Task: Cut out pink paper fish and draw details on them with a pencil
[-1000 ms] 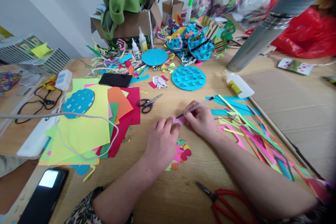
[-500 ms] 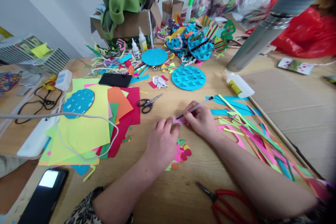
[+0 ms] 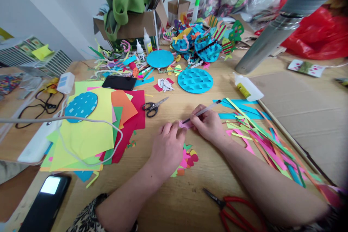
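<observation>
My right hand [image 3: 208, 123] is closed round a slim pen [image 3: 203, 111], its tip resting on a small pink paper piece [image 3: 186, 124]. My left hand [image 3: 168, 148] presses that paper against the table from the left, fingers bent and close together. Partly under my left hand lies a pile of small coloured paper cutouts [image 3: 187, 159]. Black-handled scissors [image 3: 154, 107] lie beyond my left hand. Red-handled scissors [image 3: 225, 204] rest near the front edge, between my forearms. A blue disc with raised flaps [image 3: 195, 81] lies farther back.
Coloured sheets [image 3: 84, 134] and a white cable are at the left, paper strips [image 3: 266, 137] at the right. A glue bottle [image 3: 248, 87] lies near a steel flask [image 3: 269, 40]. Another person's arm [image 3: 16, 188] shows at the left edge.
</observation>
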Demonstrator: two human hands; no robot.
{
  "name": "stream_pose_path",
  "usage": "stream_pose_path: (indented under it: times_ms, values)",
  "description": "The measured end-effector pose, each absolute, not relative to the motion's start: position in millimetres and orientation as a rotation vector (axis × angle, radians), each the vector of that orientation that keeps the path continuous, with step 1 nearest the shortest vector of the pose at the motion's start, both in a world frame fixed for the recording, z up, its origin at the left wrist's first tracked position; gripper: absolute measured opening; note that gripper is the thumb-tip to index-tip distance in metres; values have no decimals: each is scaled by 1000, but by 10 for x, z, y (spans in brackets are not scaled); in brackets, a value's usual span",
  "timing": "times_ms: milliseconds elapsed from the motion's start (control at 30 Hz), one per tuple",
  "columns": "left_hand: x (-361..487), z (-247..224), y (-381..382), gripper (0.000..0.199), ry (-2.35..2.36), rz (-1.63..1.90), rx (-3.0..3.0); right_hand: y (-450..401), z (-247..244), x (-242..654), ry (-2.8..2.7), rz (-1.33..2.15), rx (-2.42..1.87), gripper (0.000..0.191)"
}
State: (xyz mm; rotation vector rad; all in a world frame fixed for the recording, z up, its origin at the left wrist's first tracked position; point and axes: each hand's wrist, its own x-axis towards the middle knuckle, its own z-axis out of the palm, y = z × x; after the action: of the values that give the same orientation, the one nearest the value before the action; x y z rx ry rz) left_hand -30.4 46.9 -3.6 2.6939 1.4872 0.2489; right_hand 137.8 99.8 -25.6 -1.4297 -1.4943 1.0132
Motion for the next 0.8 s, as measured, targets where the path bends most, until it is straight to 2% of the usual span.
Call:
stream_pose_path:
  times_ms: [800]
  values:
    - [-301,-41,467,38,1489,235,2699,1003,-278,1380,-1515,1025,-1385,8]
